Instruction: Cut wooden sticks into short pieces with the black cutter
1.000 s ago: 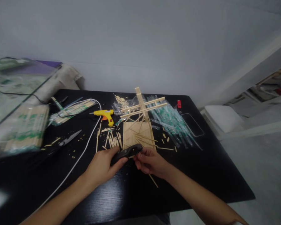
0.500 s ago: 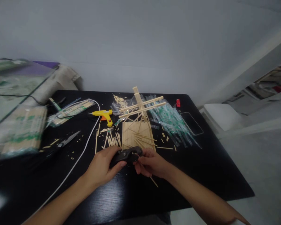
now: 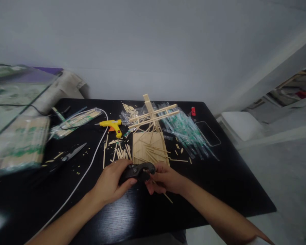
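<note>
My left hand is wrapped round the grip of a black hand cutter, whose curved jaw points right. Close against that jaw, my right hand pinches a thin wooden stick. The stick's lower end pokes out below my fingers, while its upper end is hidden between hand and jaw. Just beyond my hands lies a flat panel of joined sticks with loose sticks on it. Behind the panel stands a stick-built frame with crossed blades.
A yellow glue gun lies left of the frame, near a white cable. Scissors and packs of sticks are at left. Plastic wrappers, a phone and a red object lie at right on the black table.
The whole view has shifted very slightly. Both hands keep the cutter and the stick in nearly the same place.
</note>
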Demonstrator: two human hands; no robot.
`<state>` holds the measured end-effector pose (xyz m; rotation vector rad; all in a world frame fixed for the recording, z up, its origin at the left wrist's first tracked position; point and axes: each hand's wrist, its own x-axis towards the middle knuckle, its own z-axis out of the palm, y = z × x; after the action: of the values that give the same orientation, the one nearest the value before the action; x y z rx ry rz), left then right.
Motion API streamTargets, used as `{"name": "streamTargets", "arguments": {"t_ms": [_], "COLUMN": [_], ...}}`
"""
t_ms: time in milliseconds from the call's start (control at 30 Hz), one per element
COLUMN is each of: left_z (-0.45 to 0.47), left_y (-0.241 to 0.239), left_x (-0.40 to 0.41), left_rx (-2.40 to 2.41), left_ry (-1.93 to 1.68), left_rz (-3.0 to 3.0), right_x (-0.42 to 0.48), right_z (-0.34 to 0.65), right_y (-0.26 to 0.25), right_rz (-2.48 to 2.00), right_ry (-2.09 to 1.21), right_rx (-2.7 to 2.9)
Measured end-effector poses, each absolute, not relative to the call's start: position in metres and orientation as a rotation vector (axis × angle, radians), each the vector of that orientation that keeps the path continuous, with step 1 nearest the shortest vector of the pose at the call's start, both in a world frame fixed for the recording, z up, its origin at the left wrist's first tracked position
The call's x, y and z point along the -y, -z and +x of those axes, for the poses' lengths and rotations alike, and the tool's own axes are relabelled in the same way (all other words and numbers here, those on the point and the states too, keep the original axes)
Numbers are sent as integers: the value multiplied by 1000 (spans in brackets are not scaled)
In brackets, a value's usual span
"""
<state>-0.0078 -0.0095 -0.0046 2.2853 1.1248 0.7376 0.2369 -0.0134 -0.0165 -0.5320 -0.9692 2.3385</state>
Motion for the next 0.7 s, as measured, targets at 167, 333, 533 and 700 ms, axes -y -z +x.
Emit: {"name": "streamTargets", "arguments": {"t_ms": [167, 333, 533, 700], "left_z": [-9, -9, -9, -6], "left_y": [6, 6, 3, 1], "left_x": [9, 9, 9, 9], "left_rx": [-1125, -1144, -1164, -1199], "left_ry": [-725, -689, -609, -593], "left_rz": [2278, 2278, 2249, 2230], "right_x": [13, 13, 12, 12], "right_z": [236, 235, 235, 236], "right_y": [17, 18, 19, 20], "right_rz": [-545, -545, -565, -585], "right_ry": [-2328, -2316, -2297, -2278], "right_rx": [968, 954, 938, 932]}}
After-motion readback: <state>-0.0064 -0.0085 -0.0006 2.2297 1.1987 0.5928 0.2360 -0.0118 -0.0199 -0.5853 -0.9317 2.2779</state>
